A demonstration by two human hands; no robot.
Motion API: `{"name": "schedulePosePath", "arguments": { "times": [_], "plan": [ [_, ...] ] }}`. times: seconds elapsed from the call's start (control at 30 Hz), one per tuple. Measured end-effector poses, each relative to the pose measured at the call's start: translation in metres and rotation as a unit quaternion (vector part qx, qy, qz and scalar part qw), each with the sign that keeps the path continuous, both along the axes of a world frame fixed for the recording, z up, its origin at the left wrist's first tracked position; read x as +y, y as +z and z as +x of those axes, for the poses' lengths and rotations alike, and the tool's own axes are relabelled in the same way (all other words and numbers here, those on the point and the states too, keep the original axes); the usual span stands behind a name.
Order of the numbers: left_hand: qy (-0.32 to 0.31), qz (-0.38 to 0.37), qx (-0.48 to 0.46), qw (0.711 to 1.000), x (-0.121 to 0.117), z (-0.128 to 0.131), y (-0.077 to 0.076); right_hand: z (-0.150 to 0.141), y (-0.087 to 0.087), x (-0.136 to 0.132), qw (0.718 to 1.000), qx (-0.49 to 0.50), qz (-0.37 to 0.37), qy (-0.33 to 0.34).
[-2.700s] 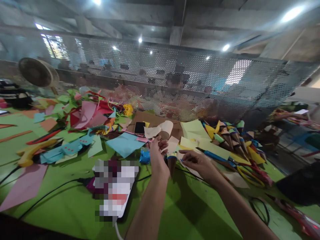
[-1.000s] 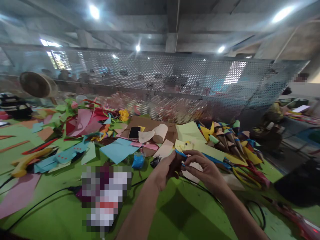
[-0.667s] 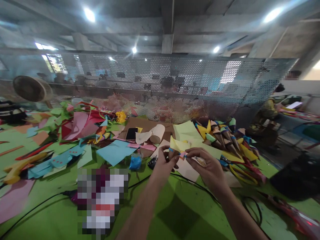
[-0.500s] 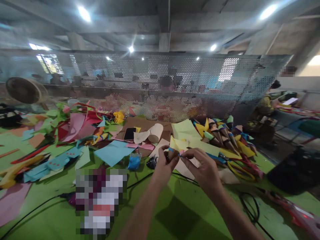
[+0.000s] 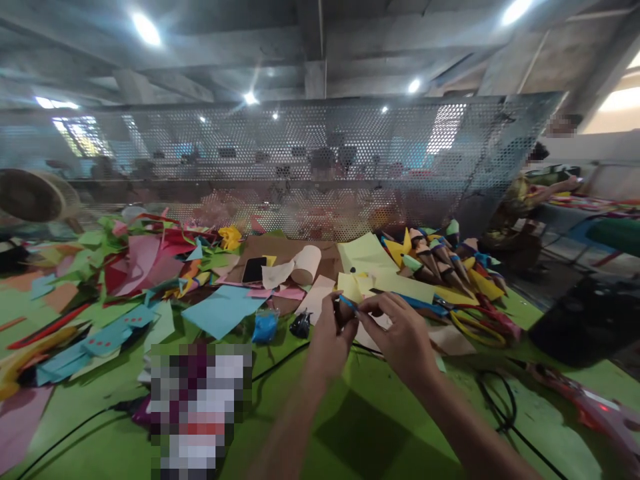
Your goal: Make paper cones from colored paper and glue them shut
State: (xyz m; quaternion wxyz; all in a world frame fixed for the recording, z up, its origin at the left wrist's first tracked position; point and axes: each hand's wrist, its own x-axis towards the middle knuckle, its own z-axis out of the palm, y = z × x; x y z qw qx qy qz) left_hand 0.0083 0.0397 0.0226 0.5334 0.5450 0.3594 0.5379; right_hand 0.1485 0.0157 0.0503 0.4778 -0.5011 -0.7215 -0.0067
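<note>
My left hand (image 5: 330, 340) is closed around a small brown cone-like piece (image 5: 345, 313), probably paper. A thin blue strip (image 5: 349, 303) lies across the side of this piece. My right hand (image 5: 403, 337) pinches the end of the strip against the piece between thumb and fingertips. Both hands are close together above the green table, and the fingers hide part of the piece. Just behind them is yellow paper (image 5: 350, 285). Left of my left hand lie a black lump (image 5: 301, 324) in clear wrapping and a blue lump (image 5: 265, 327) in a clear bag.
Several brown cones (image 5: 437, 260) with coloured tips are heaped at right. Yellow-handled scissors (image 5: 477, 332), a glue gun (image 5: 590, 403) with a red light and a black container (image 5: 583, 320) stand nearby. Coloured paper (image 5: 150, 257) covers the left. A perforated metal screen (image 5: 250, 153) closes the back.
The blue strip now runs further across the brown piece, and my right fingers have moved slightly left and up along it. The whole view has shifted a little.
</note>
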Motion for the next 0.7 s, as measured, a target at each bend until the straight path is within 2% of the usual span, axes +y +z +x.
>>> {"name": "schedulePosePath", "arguments": {
  "times": [0.17,0.4,0.57,0.7],
  "plan": [
    [-0.013,0.009,0.017,1.000,-0.0041,-0.0010,0.0073,-0.0002,0.0001,0.0008,1.000,0.004,0.006,-0.007],
    [-0.001,0.002,0.027,1.000,-0.0015,0.0009,0.0027,-0.0034,0.0016,0.0003,1.000,0.010,0.018,0.004],
    [-0.011,-0.041,-0.048,0.998,0.0011,0.0026,0.0043,-0.0017,0.0005,0.0009,0.999,0.033,0.006,0.036],
    [-0.025,-0.080,-0.094,0.992,0.0017,0.0018,0.0046,0.0022,0.0022,0.0021,0.990,0.110,-0.017,0.084]
  ]
}}
